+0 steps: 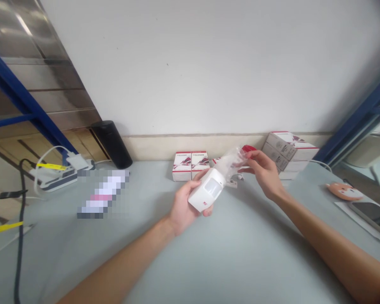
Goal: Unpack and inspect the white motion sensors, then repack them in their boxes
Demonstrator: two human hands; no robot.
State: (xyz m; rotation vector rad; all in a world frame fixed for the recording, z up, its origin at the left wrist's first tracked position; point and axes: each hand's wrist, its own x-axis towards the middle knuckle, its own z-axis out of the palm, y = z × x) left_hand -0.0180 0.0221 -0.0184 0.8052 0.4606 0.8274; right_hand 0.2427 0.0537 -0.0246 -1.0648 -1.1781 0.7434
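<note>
My left hand (185,204) is wrapped round a white motion detector (208,192), held tilted above the desk with its grey sensor window facing up. A clear plastic bag (232,162) stretches from the detector's upper end toward the right. The fingers of my right hand (264,171) pinch the far end of this bag. Just behind those fingertips shows a red object (248,148), partly covered, whose kind I cannot tell. Small white pieces (232,183) lie on the desk below the bag, partly hidden.
Two small white-and-red boxes (182,165) stand by the wall, and more boxes (288,150) are stacked at right. A black cylinder (112,143), a power strip (63,177) and cables are at left. An orange-and-white animal-shaped item (345,191) and a phone (373,215) lie at right.
</note>
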